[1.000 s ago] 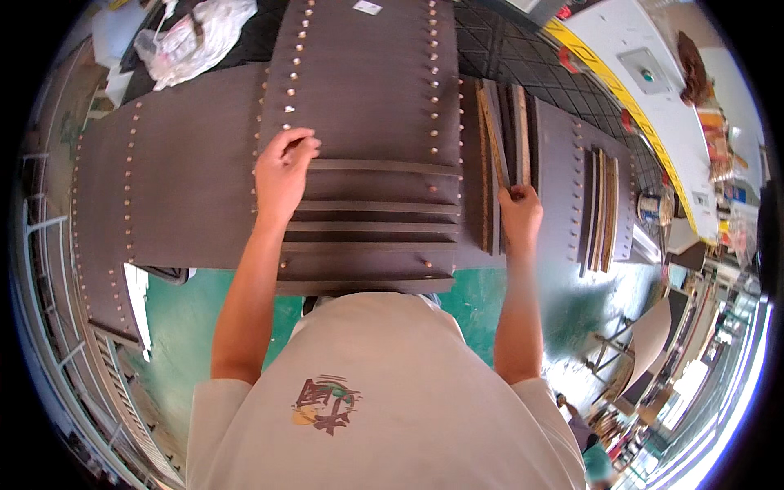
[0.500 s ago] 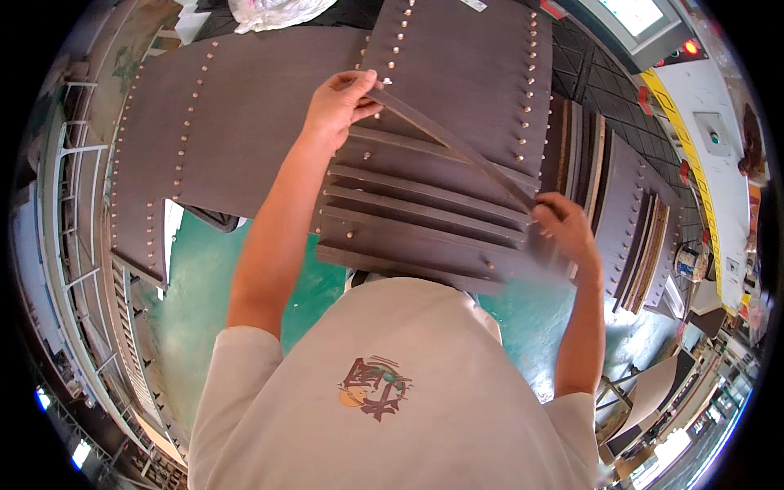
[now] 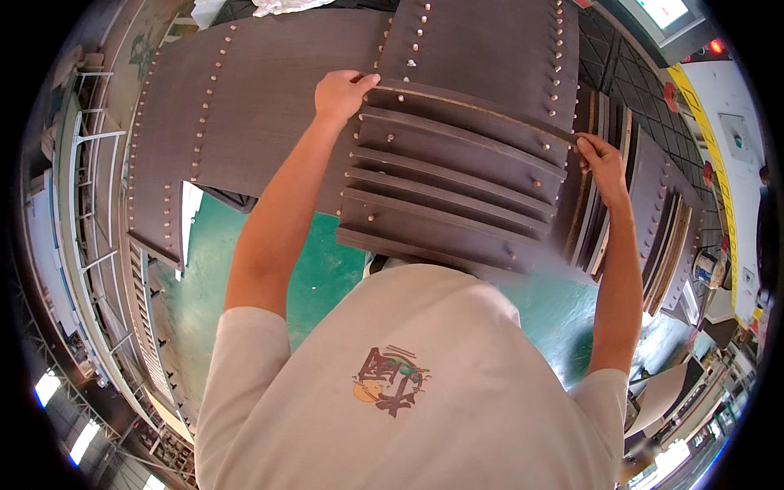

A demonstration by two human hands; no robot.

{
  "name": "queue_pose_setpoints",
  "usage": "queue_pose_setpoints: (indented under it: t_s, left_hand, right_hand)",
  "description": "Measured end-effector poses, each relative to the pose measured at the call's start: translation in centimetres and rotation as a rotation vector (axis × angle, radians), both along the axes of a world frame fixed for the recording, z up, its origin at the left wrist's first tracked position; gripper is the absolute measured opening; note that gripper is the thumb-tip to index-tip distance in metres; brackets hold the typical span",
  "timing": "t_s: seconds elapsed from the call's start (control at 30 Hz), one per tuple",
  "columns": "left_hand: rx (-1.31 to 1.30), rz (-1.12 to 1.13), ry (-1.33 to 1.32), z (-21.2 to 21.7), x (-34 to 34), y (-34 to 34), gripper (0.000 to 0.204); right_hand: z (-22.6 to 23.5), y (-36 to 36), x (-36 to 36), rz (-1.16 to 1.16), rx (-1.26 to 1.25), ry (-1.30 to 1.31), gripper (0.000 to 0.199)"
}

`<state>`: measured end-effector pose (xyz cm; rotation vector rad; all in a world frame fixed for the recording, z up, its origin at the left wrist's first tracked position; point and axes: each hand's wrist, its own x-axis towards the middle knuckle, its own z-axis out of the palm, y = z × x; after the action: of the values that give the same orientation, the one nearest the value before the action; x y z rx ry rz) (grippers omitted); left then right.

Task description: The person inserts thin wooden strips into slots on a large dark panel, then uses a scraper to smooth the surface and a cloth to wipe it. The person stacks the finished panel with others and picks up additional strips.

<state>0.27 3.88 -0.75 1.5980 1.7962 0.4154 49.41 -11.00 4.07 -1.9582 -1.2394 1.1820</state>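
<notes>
A long, thin dark strip of board [image 3: 478,104] spans the gap between my two hands, lying crosswise over a dark panel [image 3: 490,49] with rows of pale pegs. At its left end my left hand [image 3: 341,96] pinches it between thumb and fingers. My right hand [image 3: 603,165] grips the other end near the panel's right edge. Several similar strips [image 3: 457,166] lie across the panel in roughly parallel rows, nearer to me. Whether the held strip touches the panel, I cannot tell.
A wide dark panel [image 3: 282,90] with pegs extends left. On the right stand stacked boards [image 3: 600,196] and another pegged panel [image 3: 649,196]. A white machine with a yellow stripe [image 3: 709,122] is at far right. Green floor [image 3: 237,261] shows below; metal racking [image 3: 98,196] lines the left.
My right hand has moved up and away to the right, swinging the strip from a steep slant to nearly level across the panel. My left hand still holds its end.
</notes>
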Motion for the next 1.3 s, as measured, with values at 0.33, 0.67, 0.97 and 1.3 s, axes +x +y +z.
queue_pose_setpoints:
  t_s: [0.33,0.67,0.97,1.3]
  left_hand:
    - [0.029,-0.063,0.253,-1.2,1.8,-0.4,0.046]
    - [0.054,-0.116,0.210,-1.6,1.1,-0.3,0.055]
    - [0.008,0.001,0.133,0.1,1.6,-0.8,0.053]
    - [0.048,-0.012,0.131,-1.1,1.2,-0.8,0.048]
  right_hand:
    - [-2.3,0.4,1.9,0.013,-0.011,-0.048,0.038]
    - [-1.6,-0.2,0.6,0.154,-0.048,-0.287,0.039]
    - [-2.0,-0.7,0.9,0.435,0.188,-0.611,0.038]
    - [-3.4,-1.3,-0.2,0.479,0.150,-0.786,0.032]
